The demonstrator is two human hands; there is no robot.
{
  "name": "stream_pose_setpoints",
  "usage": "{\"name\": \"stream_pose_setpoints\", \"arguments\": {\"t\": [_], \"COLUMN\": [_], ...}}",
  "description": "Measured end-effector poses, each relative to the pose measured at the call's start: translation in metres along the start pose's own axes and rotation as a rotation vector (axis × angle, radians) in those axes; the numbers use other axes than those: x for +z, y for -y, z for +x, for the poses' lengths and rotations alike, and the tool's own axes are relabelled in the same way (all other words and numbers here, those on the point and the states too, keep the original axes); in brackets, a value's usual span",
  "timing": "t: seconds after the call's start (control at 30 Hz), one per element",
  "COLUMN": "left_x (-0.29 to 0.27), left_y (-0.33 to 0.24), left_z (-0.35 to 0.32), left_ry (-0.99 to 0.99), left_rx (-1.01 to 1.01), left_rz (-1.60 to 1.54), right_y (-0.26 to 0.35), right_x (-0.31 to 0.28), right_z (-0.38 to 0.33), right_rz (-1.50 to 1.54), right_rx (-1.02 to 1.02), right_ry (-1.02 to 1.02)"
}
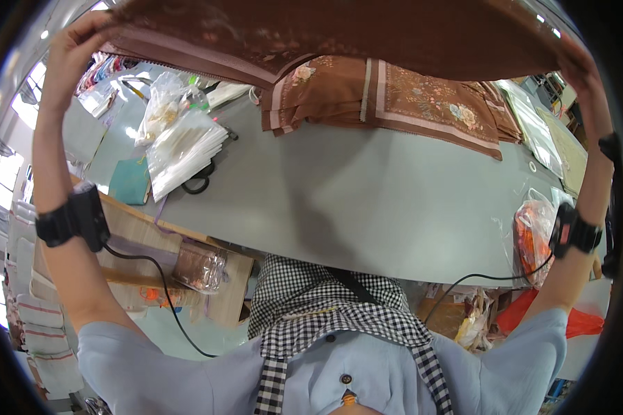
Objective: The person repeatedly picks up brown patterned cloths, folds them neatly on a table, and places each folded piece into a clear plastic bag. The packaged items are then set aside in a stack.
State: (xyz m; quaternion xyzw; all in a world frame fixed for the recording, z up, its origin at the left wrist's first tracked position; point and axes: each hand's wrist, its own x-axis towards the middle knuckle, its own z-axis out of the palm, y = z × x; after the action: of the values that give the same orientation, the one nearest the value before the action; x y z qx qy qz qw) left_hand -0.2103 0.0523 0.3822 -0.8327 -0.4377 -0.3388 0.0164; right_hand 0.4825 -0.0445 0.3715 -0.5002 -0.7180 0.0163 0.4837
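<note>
Both my arms are raised, stretching a brown cloth (367, 34) with a pale floral border across the top of the view. My left hand (76, 48) pinches its left edge between thumb and fingers. At the opposite edge, my right hand (580, 68) grips the cloth, partly in shadow. Below and beyond it lies more brown fabric (439, 97), patterned with flowers and pink bands, in loose folds on the grey table (394, 200). The raised cloth hides the far part of the table.
Clear plastic sleeves (187, 149), black-handled scissors (198, 183) and a teal booklet (129, 181) lie at the left. At the right are flat plastic packs (533, 128) and a bag of orange items (533, 232). An open drawer (228, 283) juts out below the table's left edge.
</note>
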Motion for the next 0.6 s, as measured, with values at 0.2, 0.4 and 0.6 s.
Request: {"name": "stream_pose_setpoints", "arguments": {"t": [0.2,0.4,0.6], "left_x": [0.064,0.114,0.180], "left_y": [-0.064,-0.113,-0.087], "left_z": [-0.117,-0.234,-0.279], "left_ry": [-0.095,0.163,0.423], "left_rx": [0.039,-0.206,-0.812], "left_rz": [-0.004,-0.141,-0.648], "right_y": [-0.036,0.023,0.013], "right_x": [0.002,0.039,0.089], "right_z": [-0.142,-0.269,-0.312], "right_rz": [0.456,0.024,-0.012], "right_rx": [0.205,0.550,1.050], "right_ry": [0.255,0.393,0.682]}}
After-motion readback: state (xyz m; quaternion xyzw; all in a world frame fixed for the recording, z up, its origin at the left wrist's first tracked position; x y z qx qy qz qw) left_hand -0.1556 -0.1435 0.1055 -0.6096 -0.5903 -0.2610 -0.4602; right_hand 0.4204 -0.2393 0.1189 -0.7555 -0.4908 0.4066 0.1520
